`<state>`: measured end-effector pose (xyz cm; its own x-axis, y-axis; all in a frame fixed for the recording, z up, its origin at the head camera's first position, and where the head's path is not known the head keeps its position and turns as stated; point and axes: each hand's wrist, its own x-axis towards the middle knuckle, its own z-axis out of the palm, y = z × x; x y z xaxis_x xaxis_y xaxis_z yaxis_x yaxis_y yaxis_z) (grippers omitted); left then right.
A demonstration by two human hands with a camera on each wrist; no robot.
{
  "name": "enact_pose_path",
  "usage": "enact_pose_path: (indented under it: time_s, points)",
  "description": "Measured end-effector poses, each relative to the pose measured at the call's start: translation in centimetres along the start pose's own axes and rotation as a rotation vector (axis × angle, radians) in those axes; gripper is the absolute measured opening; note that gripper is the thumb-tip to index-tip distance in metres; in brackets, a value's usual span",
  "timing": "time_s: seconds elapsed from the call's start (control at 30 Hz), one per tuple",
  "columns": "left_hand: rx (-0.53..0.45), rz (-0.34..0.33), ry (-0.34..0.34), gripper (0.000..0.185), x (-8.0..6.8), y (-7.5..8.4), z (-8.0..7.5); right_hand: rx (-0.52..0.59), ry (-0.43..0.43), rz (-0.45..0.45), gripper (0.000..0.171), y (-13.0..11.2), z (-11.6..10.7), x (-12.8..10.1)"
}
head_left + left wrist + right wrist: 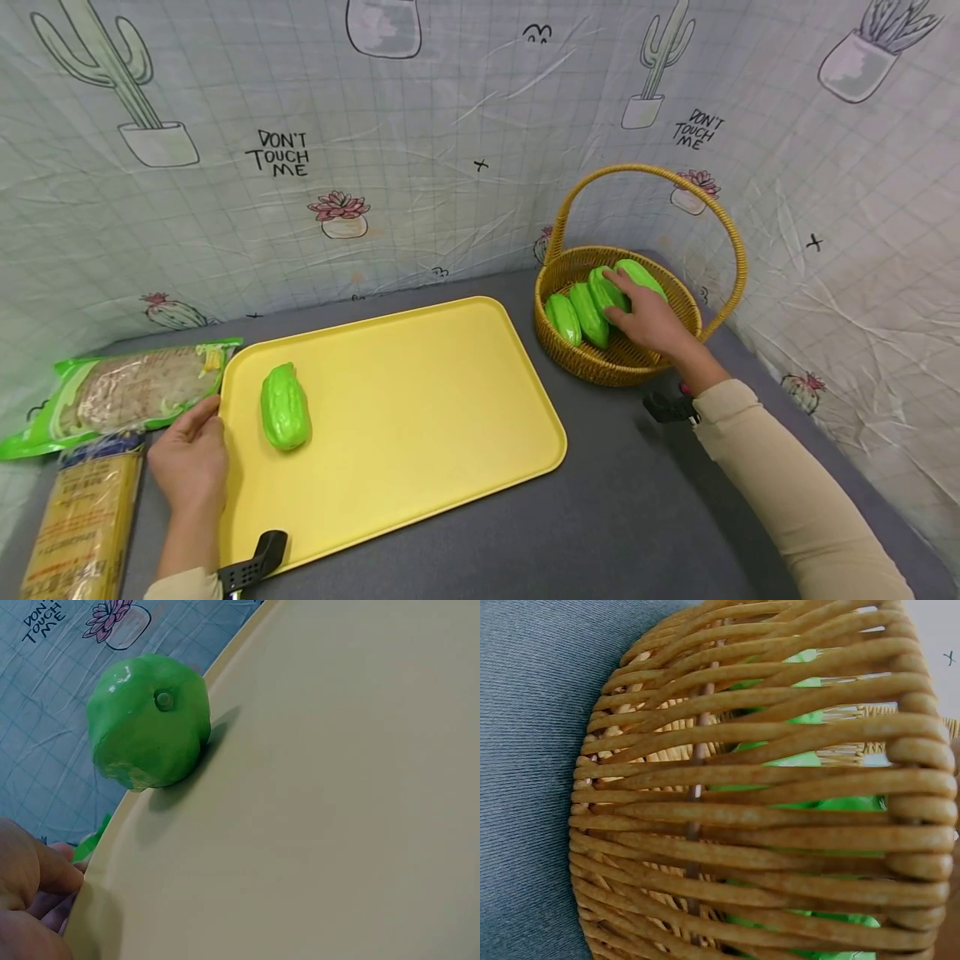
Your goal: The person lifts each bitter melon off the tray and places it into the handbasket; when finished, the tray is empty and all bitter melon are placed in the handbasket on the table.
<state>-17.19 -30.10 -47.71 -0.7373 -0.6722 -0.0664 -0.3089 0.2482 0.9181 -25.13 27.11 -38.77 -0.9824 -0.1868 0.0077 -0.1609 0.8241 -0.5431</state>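
My left hand [191, 458] grips the left edge of a yellow tray [420, 400], its fingers bent at the rim. On the tray's left part lies one glossy green ribbed gourd [285, 408], its rounded end facing the left wrist view. At the right, my right hand [648, 318] reaches into a round wicker basket [600, 367] with a tall handle. Its thumb and forefinger are spread over a green gourd [606, 292], one of several in a row there. The other fingers are hidden. Basket weave fills the right wrist view, with green showing through the gaps.
Left of the tray lie a green-edged plastic bag [142, 387] of brownish contents and a pack of yellow noodles [82, 521]. Behind the dark grey table [592, 525] hangs a cloth [442, 192] printed with cacti. The basket's handle [738, 250] arches above the right hand.
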Motion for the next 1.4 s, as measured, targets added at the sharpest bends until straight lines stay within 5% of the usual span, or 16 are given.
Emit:
enact_pose_path:
  time_s: [0.83,1.4]
  points:
    - [-0.005,0.004,-0.009,0.038,-0.1,-0.2,0.0,-0.013,0.128,-0.067,0.056,-0.7,0.3,-1.5]
    - [0.009,0.001,0.002,0.038,-0.1,-0.2,-0.1,0.179,0.075,-0.24,0.059,-6.7,3.0,-1.6]
